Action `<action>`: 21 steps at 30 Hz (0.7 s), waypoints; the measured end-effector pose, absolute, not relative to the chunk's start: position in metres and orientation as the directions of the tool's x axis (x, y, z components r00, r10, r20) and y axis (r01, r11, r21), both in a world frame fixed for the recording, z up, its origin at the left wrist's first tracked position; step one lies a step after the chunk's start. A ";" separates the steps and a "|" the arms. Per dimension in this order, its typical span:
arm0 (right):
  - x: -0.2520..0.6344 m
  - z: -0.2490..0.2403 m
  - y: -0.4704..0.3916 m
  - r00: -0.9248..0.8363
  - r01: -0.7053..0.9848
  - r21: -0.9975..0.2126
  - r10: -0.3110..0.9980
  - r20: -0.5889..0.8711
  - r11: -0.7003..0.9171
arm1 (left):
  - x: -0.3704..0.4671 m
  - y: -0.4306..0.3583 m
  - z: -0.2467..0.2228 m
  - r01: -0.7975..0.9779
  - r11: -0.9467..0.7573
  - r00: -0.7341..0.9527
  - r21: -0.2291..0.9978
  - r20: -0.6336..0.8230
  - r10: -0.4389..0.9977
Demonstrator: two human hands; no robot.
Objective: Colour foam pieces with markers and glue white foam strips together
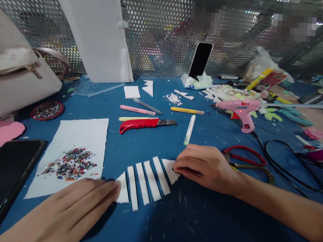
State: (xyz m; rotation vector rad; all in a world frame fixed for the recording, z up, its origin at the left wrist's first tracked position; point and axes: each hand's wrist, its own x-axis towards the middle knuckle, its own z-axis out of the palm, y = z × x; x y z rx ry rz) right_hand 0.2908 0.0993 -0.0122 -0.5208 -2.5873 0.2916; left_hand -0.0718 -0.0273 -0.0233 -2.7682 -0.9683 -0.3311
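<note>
Several white strips [152, 181] lie side by side with narrow gaps on the blue table, between two pointed white end pieces. My left hand [75, 208] lies low with its fingers together, fingertips on the left end piece [123, 189]. At the other end, my right hand [205, 167] has its fingers curled and pinched on the right end piece [171, 170]. A white sheet [83, 132] bearing a heap of small shiny multicoloured bits [74, 164] is beside my left hand. Beyond the strips lies a red-handled knife [139, 124], its blade pointing right.
A pink glue gun [244, 110], its cable and red-handled pliers [243, 156] lie at the right. Markers [187, 110] and white scraps [132, 92] are farther back. A black phone [1, 185] lies at left, near a pale bag [13, 61]. Another phone [201, 60] stands at the back.
</note>
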 end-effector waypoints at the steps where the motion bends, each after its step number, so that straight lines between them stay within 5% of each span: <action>1: 0.291 -0.013 0.099 -0.812 0.309 -0.291 0.411 0.416 0.905 | -0.073 -0.027 -0.024 0.625 -0.774 0.766 -0.101 0.270 0.583; 21: 0.291 -0.012 0.099 -0.819 0.315 -0.283 0.410 0.401 0.906 | -0.072 -0.028 -0.032 0.633 -0.772 0.743 -0.060 0.325 0.584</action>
